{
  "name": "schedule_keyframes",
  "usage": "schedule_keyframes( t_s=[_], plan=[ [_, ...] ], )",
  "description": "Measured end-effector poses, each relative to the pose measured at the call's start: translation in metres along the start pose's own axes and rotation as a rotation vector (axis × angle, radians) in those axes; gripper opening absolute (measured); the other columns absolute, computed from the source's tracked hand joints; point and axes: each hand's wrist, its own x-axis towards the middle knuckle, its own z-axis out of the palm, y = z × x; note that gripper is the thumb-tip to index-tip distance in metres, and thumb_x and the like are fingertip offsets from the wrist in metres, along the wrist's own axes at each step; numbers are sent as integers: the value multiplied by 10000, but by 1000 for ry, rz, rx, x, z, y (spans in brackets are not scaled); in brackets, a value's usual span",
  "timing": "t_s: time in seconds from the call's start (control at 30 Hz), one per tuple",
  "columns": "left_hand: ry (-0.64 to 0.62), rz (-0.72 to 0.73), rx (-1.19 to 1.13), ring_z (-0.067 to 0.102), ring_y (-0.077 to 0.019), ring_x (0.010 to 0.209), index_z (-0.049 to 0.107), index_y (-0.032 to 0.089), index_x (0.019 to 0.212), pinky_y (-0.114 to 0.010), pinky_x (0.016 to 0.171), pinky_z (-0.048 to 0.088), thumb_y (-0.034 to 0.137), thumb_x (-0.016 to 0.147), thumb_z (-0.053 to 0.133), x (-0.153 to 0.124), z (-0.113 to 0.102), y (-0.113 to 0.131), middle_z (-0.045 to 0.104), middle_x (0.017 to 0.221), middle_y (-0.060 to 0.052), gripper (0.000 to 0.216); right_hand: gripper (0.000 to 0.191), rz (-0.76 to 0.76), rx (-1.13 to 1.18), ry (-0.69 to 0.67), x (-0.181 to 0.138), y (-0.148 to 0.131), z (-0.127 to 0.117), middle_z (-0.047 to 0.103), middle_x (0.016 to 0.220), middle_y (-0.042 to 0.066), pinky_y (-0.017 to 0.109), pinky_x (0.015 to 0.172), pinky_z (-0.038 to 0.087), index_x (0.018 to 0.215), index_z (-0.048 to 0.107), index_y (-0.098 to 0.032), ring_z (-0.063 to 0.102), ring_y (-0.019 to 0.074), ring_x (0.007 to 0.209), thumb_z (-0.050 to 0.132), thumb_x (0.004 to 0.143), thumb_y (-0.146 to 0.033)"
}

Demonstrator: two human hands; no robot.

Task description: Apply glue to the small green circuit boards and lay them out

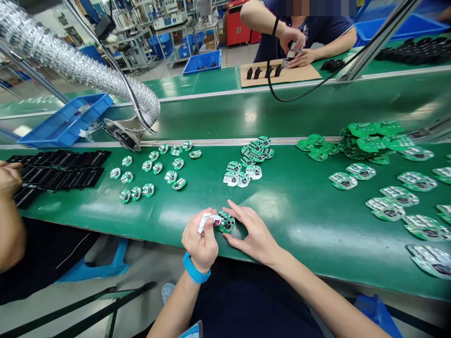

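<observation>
My left hand [200, 239], with a blue wristband, is closed round a small white tube [207, 219] whose tip points at a small round green circuit board [226, 222]. My right hand [254, 232] steadies that board on the green table [289, 206], thumb and fingers pinched at its right edge. The board lies near the table's front edge. Several like boards [151, 171] lie spread out beyond my left hand, and another cluster [248, 162] lies straight ahead.
Larger green boards [384, 188] cover the table's right side. Black trays [56, 171] sit at the left by another person's arm [9, 206]. A silver duct [81, 65] hangs above, a blue bin [66, 119] beside it. Across the conveyor a co-worker's hands [294, 44] handle black parts on cardboard.
</observation>
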Motion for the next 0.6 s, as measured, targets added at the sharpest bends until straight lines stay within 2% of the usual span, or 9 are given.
schedule_keyframes(
  t_s=[0.1,0.2,0.4,0.5,0.6],
  plan=[
    [-39,26,11,790,-177,790,728,185,1157,-275,735,626,227,1025,607,-1,4,1,817,939,-72,184,986,8,-12,-4,0,0,0,710,1396,107,557,1001,565,1699,128,-323,700,310,1128,733,926,-228],
    [-15,34,53,790,-186,785,738,179,1140,-291,747,628,250,1023,618,2,5,-4,817,927,-81,183,978,7,-16,1,0,0,0,713,1389,112,550,985,576,1701,122,-323,706,308,1111,722,934,-232],
    [48,-57,65,786,-187,777,746,163,1101,-305,752,634,318,1031,618,7,3,-14,814,908,-85,212,977,14,-14,4,0,-1,0,714,1391,108,550,992,576,1705,108,-319,707,306,1114,714,942,-242],
    [51,-77,29,785,-185,759,738,166,1127,-300,710,637,319,1035,610,2,4,-8,813,917,-80,219,983,13,-17,-1,0,-1,0,715,1390,108,549,988,577,1708,90,-317,708,310,1124,707,946,-242],
    [7,-24,-35,792,-184,794,731,188,1159,-291,726,639,256,1027,613,-4,5,2,814,944,-72,190,992,9,-12,-5,1,-2,-1,714,1392,107,549,981,579,1707,82,-320,706,314,1134,710,943,-239]
  ],
)
